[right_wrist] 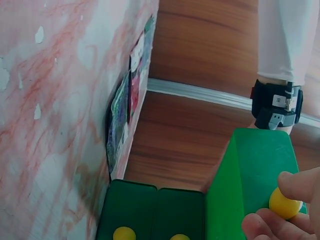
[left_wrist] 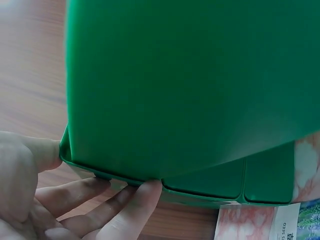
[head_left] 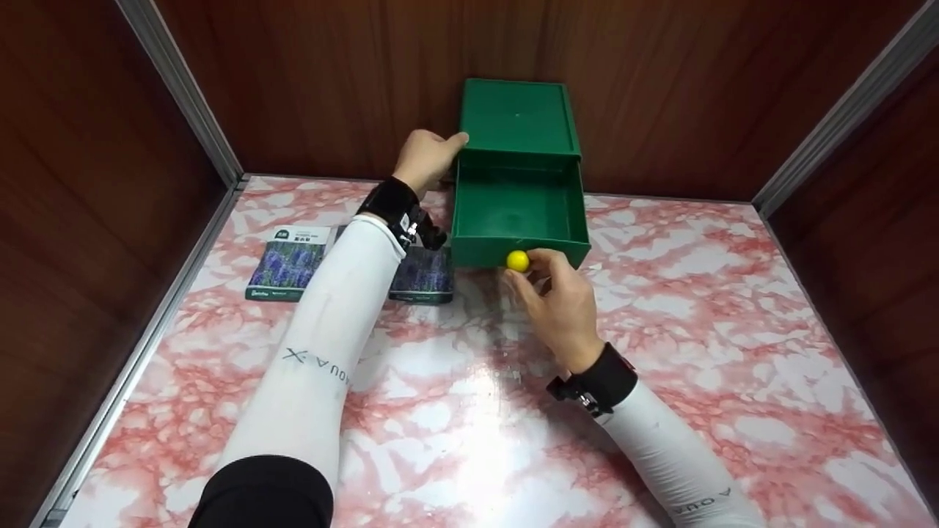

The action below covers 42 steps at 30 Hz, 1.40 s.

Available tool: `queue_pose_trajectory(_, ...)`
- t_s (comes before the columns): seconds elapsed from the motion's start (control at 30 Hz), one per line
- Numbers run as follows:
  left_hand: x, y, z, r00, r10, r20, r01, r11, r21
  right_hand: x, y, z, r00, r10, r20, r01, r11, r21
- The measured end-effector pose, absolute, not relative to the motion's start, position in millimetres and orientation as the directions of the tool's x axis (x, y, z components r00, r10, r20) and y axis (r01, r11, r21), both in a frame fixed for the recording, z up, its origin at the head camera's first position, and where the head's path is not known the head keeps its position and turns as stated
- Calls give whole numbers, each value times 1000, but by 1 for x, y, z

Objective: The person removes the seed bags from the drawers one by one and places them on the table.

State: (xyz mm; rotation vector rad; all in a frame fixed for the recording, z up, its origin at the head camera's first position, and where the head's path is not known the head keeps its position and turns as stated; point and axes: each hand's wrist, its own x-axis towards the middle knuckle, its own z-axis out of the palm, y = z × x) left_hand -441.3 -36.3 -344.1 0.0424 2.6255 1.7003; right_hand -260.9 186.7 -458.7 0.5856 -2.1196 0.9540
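A green drawer cabinet (head_left: 519, 117) stands against the back wall with its top drawer (head_left: 477, 253) pulled well out. My right hand (head_left: 568, 304) pinches the drawer's round yellow knob (head_left: 518, 261) between thumb and fingers. Inside, the drawer's visible floor is bare. My left hand (head_left: 427, 158) grips the cabinet's left front edge, thumb at the top corner; the left wrist view shows its fingers (left_wrist: 127, 212) along the frame. Below the drawer, the right wrist view has two closed green fronts, each with a yellow knob (right_wrist: 124, 233).
Seed packets with purple flowers lie left of the cabinet; one packet (head_left: 286, 268) shows beyond the left forearm, another (head_left: 423, 275) between that forearm and the drawer. The tabletop (head_left: 469, 396) is red-and-white marbled. Wood-grain panels (head_left: 330, 95) enclose the back and sides.
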Motion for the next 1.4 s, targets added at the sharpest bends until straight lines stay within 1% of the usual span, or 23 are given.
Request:
queue_pose_trajectory(0.17, -444, -35, -344, -1000, 14, -2, 4, 399, 917, -265, 185, -456, -630, -106, 769, -642, 628, -440)
queue_pose_trajectory(0.33, -448, -33, -345, -1000, -10, -20, -22, 397, 918, -270, 184, -452, -669, -79, 739, -602, 641, -477)
queue_pose_trajectory(0.47, -448, -32, -346, -1000, -20, -12, -19, 414, 910, -277, 183, -449, -692, -52, 720, -578, 637, -510)
queue_pose_trajectory(0.77, -448, -32, -346, -999, -31, 20, 5, 423, 906, -298, 180, -439, -733, -28, 680, -528, 654, -542)
queue_pose_trajectory(1.07, -448, -31, -345, -999, -29, 21, 7, 419, 908, -328, 181, -434, -752, -34, 658, -490, 696, -524)
queue_pose_trajectory(1.27, -446, -31, -347, -999, -25, 25, 11, 444, 896, -344, 183, -429, -793, -26, 609, -434, 727, -533)
queue_pose_trajectory(1.4, -446, -31, -346, -999, -28, 20, 5, 435, 901, -355, 184, -427, -788, -29, 615, -428, 744, -513)
